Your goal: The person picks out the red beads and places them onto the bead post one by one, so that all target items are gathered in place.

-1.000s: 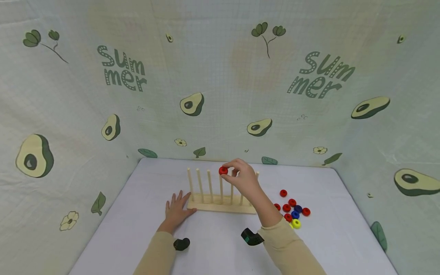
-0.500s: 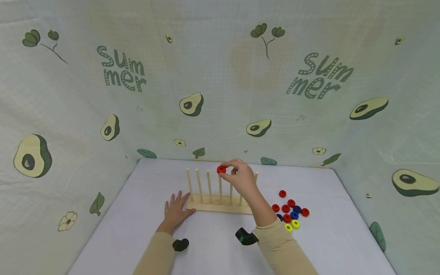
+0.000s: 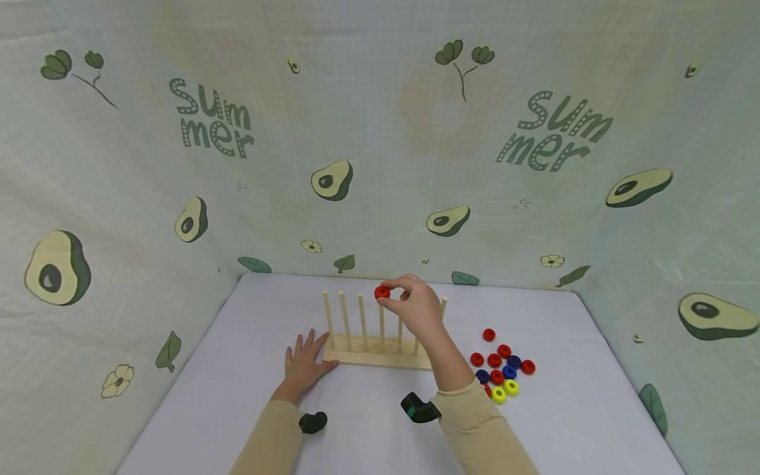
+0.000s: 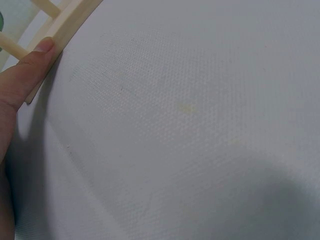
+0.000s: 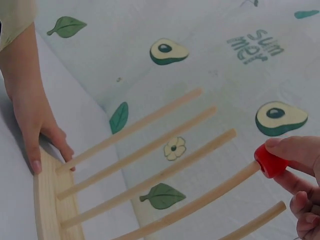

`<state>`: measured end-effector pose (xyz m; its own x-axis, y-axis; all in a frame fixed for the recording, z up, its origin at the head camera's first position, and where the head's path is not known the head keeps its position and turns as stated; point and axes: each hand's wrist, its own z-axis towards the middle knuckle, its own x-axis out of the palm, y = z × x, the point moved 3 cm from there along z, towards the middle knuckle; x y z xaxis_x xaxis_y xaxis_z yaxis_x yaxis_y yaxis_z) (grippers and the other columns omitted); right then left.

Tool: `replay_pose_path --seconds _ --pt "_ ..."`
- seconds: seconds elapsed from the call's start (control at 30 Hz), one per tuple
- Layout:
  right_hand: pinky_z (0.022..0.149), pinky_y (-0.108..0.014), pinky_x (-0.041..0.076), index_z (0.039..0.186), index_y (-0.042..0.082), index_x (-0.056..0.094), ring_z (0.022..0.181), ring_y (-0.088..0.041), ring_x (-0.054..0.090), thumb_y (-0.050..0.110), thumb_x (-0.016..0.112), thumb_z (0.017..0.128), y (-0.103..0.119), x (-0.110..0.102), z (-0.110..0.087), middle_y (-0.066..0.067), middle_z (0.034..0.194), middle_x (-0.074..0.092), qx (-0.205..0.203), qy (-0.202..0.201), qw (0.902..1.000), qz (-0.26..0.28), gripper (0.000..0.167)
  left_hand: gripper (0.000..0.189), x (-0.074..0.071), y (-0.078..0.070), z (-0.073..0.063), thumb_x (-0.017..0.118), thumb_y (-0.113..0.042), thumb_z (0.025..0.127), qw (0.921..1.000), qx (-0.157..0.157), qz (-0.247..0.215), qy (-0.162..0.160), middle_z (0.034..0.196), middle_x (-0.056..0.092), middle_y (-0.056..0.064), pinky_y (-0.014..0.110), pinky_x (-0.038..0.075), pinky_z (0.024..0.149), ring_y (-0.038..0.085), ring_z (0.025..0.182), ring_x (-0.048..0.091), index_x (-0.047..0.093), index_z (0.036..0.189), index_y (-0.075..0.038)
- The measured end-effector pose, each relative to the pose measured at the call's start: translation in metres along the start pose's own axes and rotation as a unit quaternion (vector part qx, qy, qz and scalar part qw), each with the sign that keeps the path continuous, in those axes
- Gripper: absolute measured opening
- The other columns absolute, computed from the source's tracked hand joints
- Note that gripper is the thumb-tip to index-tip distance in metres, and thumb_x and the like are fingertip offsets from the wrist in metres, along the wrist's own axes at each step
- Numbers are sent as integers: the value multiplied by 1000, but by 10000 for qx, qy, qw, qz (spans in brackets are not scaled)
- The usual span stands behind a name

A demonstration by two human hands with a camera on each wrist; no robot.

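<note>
My right hand (image 3: 418, 309) pinches a red ring (image 3: 382, 292) between thumb and fingertips. The ring sits right at the top of the fourth peg from the left on a wooden peg rack (image 3: 374, 358). In the right wrist view the red ring (image 5: 270, 161) meets the tip of that peg (image 5: 220, 187). My left hand (image 3: 304, 367) lies with fingers spread at the rack's left end. Its thumb (image 4: 30, 67) rests on the base's front edge in the left wrist view, and the index finger reaches behind that end.
Right of the rack lies a loose group of rings: several red rings (image 3: 495, 360), blue rings (image 3: 509, 373) and yellow rings (image 3: 511, 387). A white cloth covers the table (image 3: 368, 422). Fabric walls (image 3: 380, 218) with avocado prints stand behind and at both sides.
My right hand has shifted slightly left with the red ring, onto the fourth peg's top. Its forearm has swung left, uncovering more rings. The left hand stays put.
</note>
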<state>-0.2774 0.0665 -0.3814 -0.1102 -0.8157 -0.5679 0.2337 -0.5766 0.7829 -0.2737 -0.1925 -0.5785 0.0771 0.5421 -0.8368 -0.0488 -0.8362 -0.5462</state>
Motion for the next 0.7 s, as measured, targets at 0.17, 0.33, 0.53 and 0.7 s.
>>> replay_pose_path --seconds 0.17,0.33,0.53,0.7 --pt "55 -30 39 106 23 77 72 -14 51 28 84 78 -1 2 0 6 101 66 108 -29 9999 -72 29 78 -1 -1 -1 73 -46 84 10000 11 -38 -11 156 21 25 68 1 109 50 143 8 43 148 -12" --pt "54 -30 39 113 24 74 73 -14 52 28 83 78 0 2 0 10 101 66 253 -62 9996 -144 36 79 1 2 0 71 -48 85 10000 13 4 -27 157 19 24 66 -1 110 49 143 6 41 148 -13" --pt "57 -30 41 106 23 75 78 -15 53 29 84 78 2 3 0 8 105 66 424 -41 9989 -197 31 78 1 2 1 72 -47 84 10000 -1 -50 -35 157 20 24 66 -1 110 49 143 6 42 148 -13" --pt "58 -30 42 104 23 76 79 -16 54 29 84 78 3 3 0 7 107 67 420 -15 9988 -265 28 78 1 1 1 72 -47 84 10000 13 -62 -39 157 20 25 67 -1 109 50 143 6 42 148 -12"
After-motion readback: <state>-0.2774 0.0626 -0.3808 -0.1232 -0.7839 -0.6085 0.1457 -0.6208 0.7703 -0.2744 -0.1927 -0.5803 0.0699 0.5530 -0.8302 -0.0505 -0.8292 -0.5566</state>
